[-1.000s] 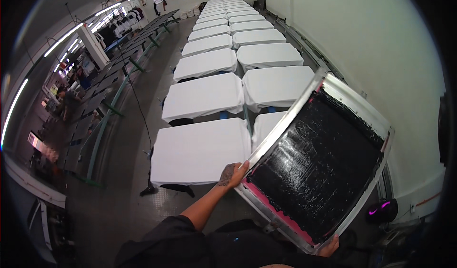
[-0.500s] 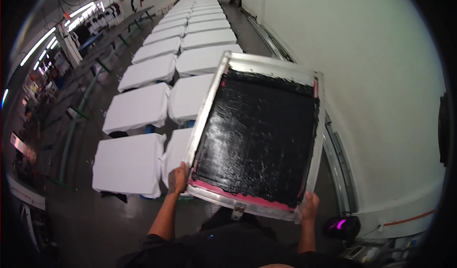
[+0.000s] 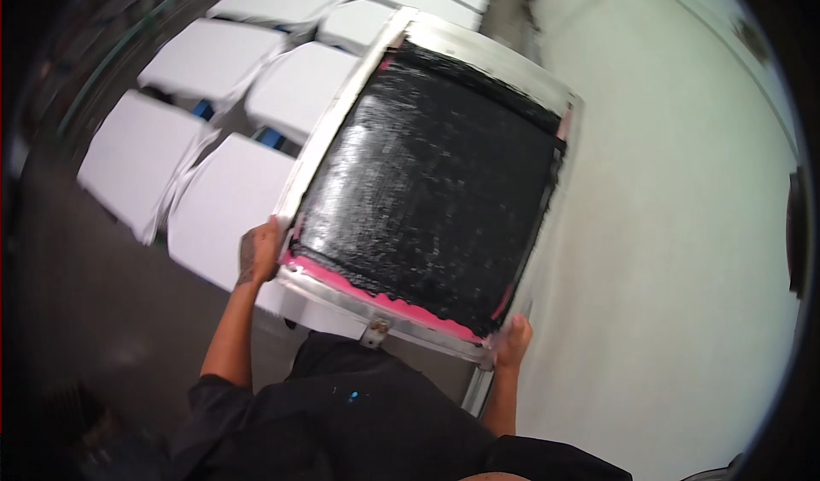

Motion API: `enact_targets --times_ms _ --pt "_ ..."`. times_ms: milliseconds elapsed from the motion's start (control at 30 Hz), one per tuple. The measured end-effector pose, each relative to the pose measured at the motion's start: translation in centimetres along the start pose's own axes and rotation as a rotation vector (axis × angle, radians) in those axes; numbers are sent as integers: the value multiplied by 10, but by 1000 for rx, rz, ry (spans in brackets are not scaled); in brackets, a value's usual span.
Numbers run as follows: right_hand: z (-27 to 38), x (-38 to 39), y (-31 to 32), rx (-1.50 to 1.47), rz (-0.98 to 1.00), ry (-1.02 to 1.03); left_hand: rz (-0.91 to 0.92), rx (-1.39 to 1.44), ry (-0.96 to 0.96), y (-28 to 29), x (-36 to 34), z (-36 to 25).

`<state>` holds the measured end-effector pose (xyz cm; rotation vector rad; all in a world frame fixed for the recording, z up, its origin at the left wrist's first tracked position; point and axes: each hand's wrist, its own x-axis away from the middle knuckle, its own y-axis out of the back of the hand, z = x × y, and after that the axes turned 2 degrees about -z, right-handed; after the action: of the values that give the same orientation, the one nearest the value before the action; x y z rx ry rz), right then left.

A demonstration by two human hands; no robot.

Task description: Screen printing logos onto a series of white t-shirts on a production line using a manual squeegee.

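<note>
Frame: a metal frame point(image 3: 478, 61) is held up in both hands in front of the person's body, clear of the boards beyond it; its face is turned toward the camera and its far edge slants down to the right.
Frame face: a shiny black coating point(image 3: 427, 182) covers most of it, ragged along the far edge and right edge.
Near edge of frame: a pink strip point(image 3: 410, 310) shows between the coating and the metal; a small metal bracket point(image 3: 374, 332) is fixed near the middle of this edge.
Left hand: the left hand point(image 3: 259, 252) grips the left edge just above the near-left corner; thumb at the rim, fingers closed on the frame, partly hidden.
Right hand: the right hand point(image 3: 514, 344) grips the near-right corner, thumb along the right edge; fingers closed on the frame, slightly blurred.
Boards: white cloth-covered boards point(image 3: 231, 203) stand in two rows beyond the frame's left edge; the frame hides parts of the right row. Blue parts point(image 3: 270, 137) show in the gaps.
Right side: a pale wall point(image 3: 658, 225) lies beyond the frame's right edge.
Clothing: a dark shirt point(image 3: 359, 421) bears a small bright blue spot point(image 3: 354, 396).
Floor: dark grey floor point(image 3: 60, 225) at left, blurred.
</note>
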<state>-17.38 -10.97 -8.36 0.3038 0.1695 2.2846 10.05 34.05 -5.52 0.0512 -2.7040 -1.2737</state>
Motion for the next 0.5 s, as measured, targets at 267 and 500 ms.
enact_targets --times_ms 267,500 --pt "2 59 -5 -235 20 50 103 -4 59 51 23 34" --pt "5 56 -10 16 112 94 -50 -3 172 77 114 73"
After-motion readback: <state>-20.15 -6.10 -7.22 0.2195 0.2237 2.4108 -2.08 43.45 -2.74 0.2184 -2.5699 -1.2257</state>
